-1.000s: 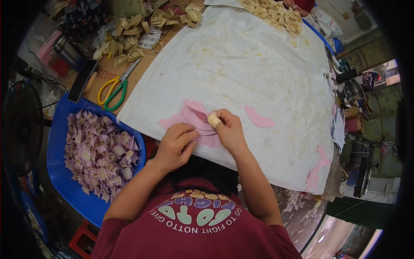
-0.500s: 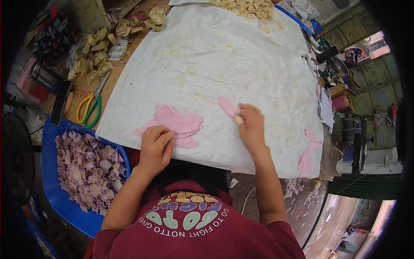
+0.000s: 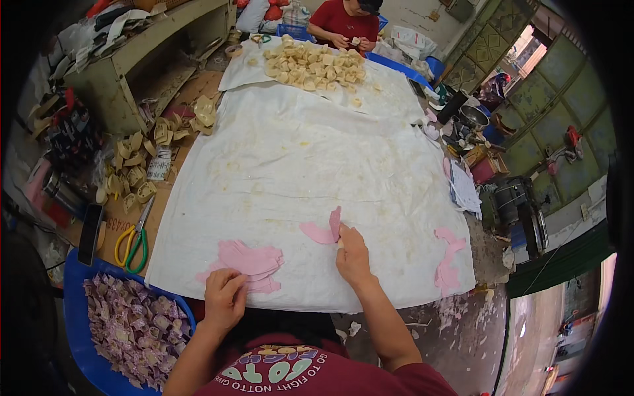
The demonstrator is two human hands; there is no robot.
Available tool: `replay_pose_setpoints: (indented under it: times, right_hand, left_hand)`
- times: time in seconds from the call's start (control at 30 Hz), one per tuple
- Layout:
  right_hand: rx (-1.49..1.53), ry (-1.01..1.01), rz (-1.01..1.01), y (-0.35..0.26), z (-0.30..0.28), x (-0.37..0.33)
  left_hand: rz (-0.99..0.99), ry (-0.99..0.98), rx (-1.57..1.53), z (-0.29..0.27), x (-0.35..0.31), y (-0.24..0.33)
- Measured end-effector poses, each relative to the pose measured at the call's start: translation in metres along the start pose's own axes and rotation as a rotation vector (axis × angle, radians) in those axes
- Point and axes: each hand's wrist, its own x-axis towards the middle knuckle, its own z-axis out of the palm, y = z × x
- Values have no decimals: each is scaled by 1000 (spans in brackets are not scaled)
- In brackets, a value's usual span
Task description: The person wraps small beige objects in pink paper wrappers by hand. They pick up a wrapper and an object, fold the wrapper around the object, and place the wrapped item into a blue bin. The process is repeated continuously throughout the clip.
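Note:
My right hand [image 3: 352, 257] pinches a thin, flat pink cut piece [image 3: 335, 221], which stands on edge above the white sheet. A second curved pink piece [image 3: 316, 232] lies flat beside it, on its left. At the near edge of the table my left hand [image 3: 224, 295] rests against a loose stack of pink cut pieces [image 3: 249, 256]. Its thumb and fingers are pressed together over the stack's near side, and whatever lies between them is hidden.
A white sheet [image 3: 284, 158] covers the table. More pink pieces [image 3: 449, 257] lie at its right edge. Scissors [image 3: 135, 241], a phone [image 3: 90, 234] and beige molded parts [image 3: 135, 165] sit left. A blue basin [image 3: 76, 317] holds purple-patterned pieces. A co-worker [image 3: 347, 30] handles beige parts [image 3: 317, 66] opposite.
The view has tilted up, bringing the co-worker into sight. My right hand has raised a pink piece on edge beside the flat one. The left hand stays at the stack.

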Motion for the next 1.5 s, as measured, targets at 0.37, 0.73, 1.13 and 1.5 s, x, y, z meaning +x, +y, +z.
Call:
replay_pose_setpoints:
  times: [0.37,0.73,1.13,1.5]
  right_hand:
    - [-186,8,-152,1,-2,1]
    - [170,-168,-301,-121,56,-5]
    - [297,-469,131,-124,73,16]
    - [861,-516,529,-107,63,21]
  left_hand:
    - [-25,12,-34,-3,-2,-3]
    - [-311,171,-547,-15,-12,-12]
    - [-117,143,-289,-21,-11,-2]
    - [40,9,-16,8,5,-9]
